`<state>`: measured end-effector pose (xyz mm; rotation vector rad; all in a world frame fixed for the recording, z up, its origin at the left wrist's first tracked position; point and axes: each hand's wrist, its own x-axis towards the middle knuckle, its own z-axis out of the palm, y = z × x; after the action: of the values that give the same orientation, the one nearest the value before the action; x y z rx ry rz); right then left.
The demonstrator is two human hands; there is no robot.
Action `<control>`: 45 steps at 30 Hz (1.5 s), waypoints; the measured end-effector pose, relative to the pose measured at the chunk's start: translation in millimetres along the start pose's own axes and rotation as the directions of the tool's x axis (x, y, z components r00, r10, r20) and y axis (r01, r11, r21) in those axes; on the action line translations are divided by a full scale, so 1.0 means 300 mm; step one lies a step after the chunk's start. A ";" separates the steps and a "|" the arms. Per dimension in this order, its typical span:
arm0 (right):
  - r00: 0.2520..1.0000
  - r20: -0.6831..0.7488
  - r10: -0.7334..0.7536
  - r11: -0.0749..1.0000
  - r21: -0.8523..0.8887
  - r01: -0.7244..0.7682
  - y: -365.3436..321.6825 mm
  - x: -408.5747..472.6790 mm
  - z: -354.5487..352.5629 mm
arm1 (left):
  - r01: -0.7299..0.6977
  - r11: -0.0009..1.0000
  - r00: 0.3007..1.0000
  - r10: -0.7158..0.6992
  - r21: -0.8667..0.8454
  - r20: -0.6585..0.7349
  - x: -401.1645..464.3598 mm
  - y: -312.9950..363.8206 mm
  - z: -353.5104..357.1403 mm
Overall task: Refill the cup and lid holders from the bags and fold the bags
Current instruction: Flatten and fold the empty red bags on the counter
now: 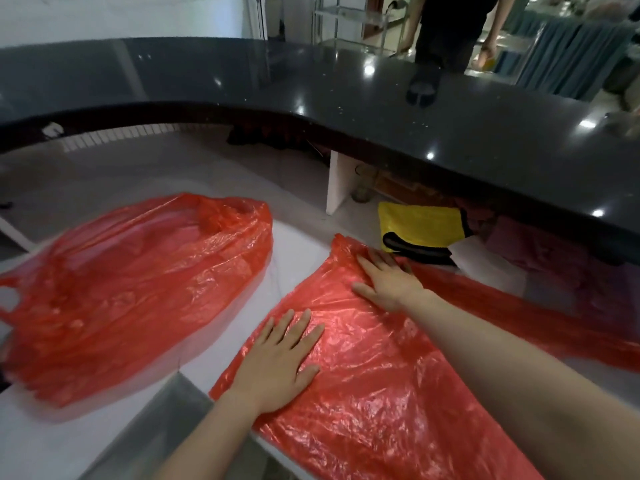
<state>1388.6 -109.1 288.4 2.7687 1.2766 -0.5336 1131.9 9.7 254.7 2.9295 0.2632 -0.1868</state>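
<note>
Glossy black counter [346, 109], yellow bag [420, 225] beneath it, a person's dark-clothed legs [446, 32] beyond.

Lighting even, indoor, moderately bright; wide-angle view with strong edge bend.
Overhead lamps show as small white glare spots on the glossy black counter [398, 109], which curves from lens distortion. Sheen on the flat red bag [381, 375]; the bunched red bag [138, 289] is soft with motion blur at its edges. Space under the counter is dark. Background top right is blurry.
</note>
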 end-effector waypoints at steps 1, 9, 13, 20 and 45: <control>1.000 0.004 -0.006 1.000 0.006 0.006 -0.002 0.001 -0.001 | 0.001 1.000 1.000 -0.001 -0.009 0.008 0.001 -0.006 -0.003; 0.948 -0.312 -0.057 0.986 0.130 0.102 0.120 -0.127 -0.038 | -0.001 0.966 0.954 -0.077 -0.260 -0.291 0.118 -0.025 -0.125; 0.922 -0.378 0.088 0.984 0.179 -0.020 0.254 -0.249 -0.007 | -0.036 0.911 0.899 -0.149 -0.410 -0.411 0.266 0.001 -0.185; 0.825 -0.400 0.399 0.898 0.350 -0.265 0.442 -0.412 0.017 | 0.104 0.769 0.869 -0.379 -0.630 -0.319 0.522 0.010 -0.242; 0.599 -0.194 0.777 0.630 0.261 -0.732 0.670 -0.731 0.189 | 0.038 0.806 0.999 -0.032 -0.591 0.021 0.848 -0.001 -0.278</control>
<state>1390.4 -412.0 286.7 3.2083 -0.0682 -0.1458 1389.3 68.7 299.5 2.2977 0.3088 -0.0986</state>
